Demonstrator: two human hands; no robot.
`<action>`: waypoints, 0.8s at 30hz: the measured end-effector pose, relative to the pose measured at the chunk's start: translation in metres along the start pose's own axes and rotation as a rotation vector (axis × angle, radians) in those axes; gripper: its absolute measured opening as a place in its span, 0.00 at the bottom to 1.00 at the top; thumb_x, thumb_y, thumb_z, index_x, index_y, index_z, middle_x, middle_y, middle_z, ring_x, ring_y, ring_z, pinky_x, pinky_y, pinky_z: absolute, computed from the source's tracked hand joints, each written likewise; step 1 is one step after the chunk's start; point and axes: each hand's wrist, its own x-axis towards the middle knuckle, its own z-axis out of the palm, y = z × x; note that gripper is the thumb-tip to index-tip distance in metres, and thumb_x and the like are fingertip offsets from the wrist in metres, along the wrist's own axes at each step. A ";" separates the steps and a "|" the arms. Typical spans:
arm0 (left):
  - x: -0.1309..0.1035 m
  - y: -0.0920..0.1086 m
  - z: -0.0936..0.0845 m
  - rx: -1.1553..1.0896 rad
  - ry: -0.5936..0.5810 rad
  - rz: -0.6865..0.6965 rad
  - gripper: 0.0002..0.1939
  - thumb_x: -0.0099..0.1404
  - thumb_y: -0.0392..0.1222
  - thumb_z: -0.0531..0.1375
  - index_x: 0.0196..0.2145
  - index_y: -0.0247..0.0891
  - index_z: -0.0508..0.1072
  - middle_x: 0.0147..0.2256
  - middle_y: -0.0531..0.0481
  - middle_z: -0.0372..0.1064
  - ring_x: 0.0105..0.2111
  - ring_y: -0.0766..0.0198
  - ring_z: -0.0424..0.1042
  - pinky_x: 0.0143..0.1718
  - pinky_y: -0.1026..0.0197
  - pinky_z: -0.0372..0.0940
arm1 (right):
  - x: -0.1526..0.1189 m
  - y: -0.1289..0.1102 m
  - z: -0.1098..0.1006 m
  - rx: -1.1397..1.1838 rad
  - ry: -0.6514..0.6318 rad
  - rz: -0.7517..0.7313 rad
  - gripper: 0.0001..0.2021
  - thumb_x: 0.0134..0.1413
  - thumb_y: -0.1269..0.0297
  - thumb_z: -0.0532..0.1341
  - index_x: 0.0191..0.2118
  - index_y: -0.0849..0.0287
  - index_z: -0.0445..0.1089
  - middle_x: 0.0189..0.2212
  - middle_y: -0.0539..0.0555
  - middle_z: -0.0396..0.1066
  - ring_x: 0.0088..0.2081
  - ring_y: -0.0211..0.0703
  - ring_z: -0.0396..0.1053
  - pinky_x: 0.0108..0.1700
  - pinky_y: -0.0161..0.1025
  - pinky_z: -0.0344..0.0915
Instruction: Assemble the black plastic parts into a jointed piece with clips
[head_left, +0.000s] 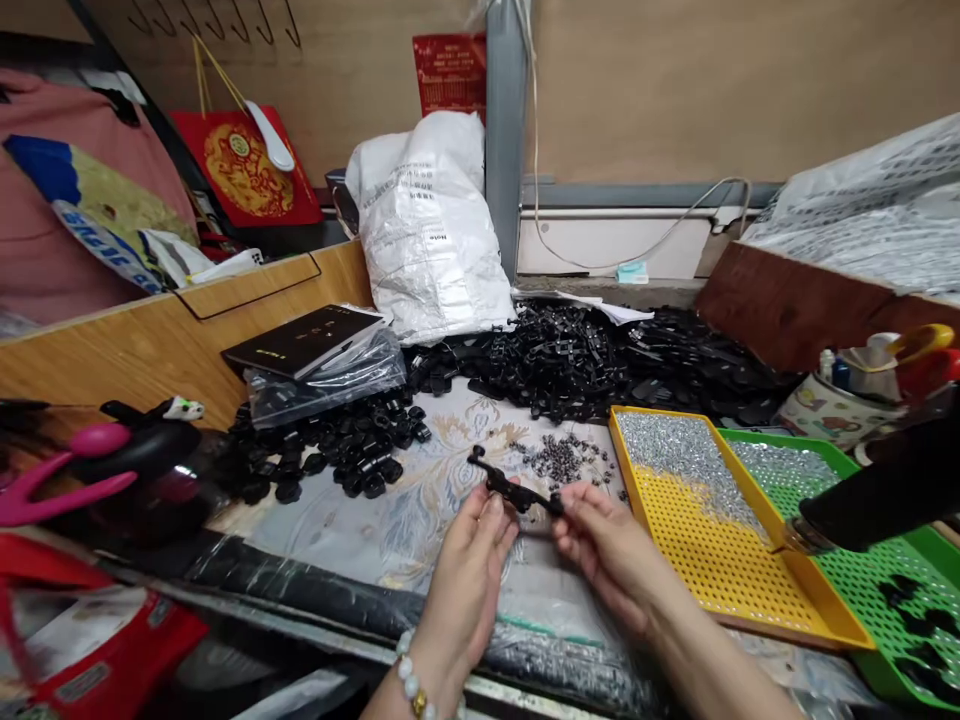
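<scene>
Brown board panelling (712, 100) rises behind a worktop (330, 535) whose pale covering (442, 430) carries blue and beige leafy scrolls; scuffed, glossy dark wrapping (300, 585) pads its front edge. Smooth wood-grain boarding (281, 295) borders the left edge, and a reddish-brown board (787, 300) stands at the far right corner.

Just above the worktop, near the middle of its front edge, a slim, knobbly black part (517, 493) is held between two bare hands. On the left hand (469, 560), thumb and fingers are closed around the part's left and middle stretch; on the right hand (607, 545), thumb and fingertips are pinched together on its right end. Pale round beads (409, 675) circle the left wrist.

Tiny, dark, shiny metal bits (562, 460) lie scattered just beyond. Chunky, rounded black pieces (337, 455) cover the left side, while a tangled heap of spindly black pieces (559, 350) fills the far edge beside a bulging, crinkled white plastic sack (435, 240).

Along the right edge, a shallow yellow perforated tray (750, 590) holds glittering silvery pieces (667, 440) banked toward its far end. Next to it, a green perforated tray (851, 580) contains similar silvery pieces at its far end and flat black shapes (930, 620) at its near end.
</scene>
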 end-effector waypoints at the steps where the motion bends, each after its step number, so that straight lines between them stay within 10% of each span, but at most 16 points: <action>1: -0.002 0.001 -0.002 -0.017 -0.004 -0.003 0.15 0.57 0.42 0.60 0.43 0.38 0.65 0.46 0.45 0.64 0.48 0.62 0.64 0.50 0.60 0.59 | -0.008 0.010 0.003 0.026 -0.036 0.056 0.24 0.35 0.51 0.64 0.33 0.62 0.56 0.20 0.49 0.61 0.22 0.29 0.60 0.26 0.27 0.60; 5: -0.006 -0.005 -0.003 0.070 0.074 -0.014 0.14 0.57 0.40 0.59 0.41 0.36 0.63 0.35 0.48 0.66 0.40 0.63 0.68 0.40 0.64 0.63 | -0.022 0.035 0.012 -0.357 -0.077 -0.037 0.17 0.46 0.52 0.56 0.30 0.64 0.58 0.20 0.51 0.61 0.22 0.32 0.59 0.26 0.29 0.58; 11: -0.007 -0.034 0.019 0.418 0.192 0.224 0.16 0.65 0.50 0.45 0.41 0.38 0.64 0.39 0.48 0.64 0.41 0.65 0.65 0.44 0.64 0.60 | -0.008 0.047 0.041 -0.560 0.274 -0.382 0.09 0.51 0.61 0.50 0.32 0.62 0.57 0.30 0.53 0.63 0.30 0.34 0.60 0.31 0.30 0.57; 18: -0.040 -0.040 -0.009 1.113 -0.280 0.489 0.19 0.64 0.43 0.47 0.54 0.44 0.56 0.57 0.48 0.48 0.57 0.63 0.50 0.57 0.61 0.48 | 0.003 0.044 0.017 -0.707 0.307 -0.511 0.10 0.52 0.65 0.45 0.35 0.64 0.60 0.29 0.53 0.62 0.30 0.35 0.61 0.32 0.30 0.59; 24: -0.034 -0.020 -0.007 0.840 -0.081 0.131 0.12 0.59 0.46 0.55 0.38 0.38 0.63 0.33 0.48 0.66 0.31 0.65 0.66 0.36 0.62 0.61 | 0.000 0.024 -0.014 -1.271 0.362 -0.421 0.06 0.54 0.70 0.51 0.34 0.65 0.63 0.34 0.56 0.61 0.35 0.39 0.59 0.39 0.35 0.55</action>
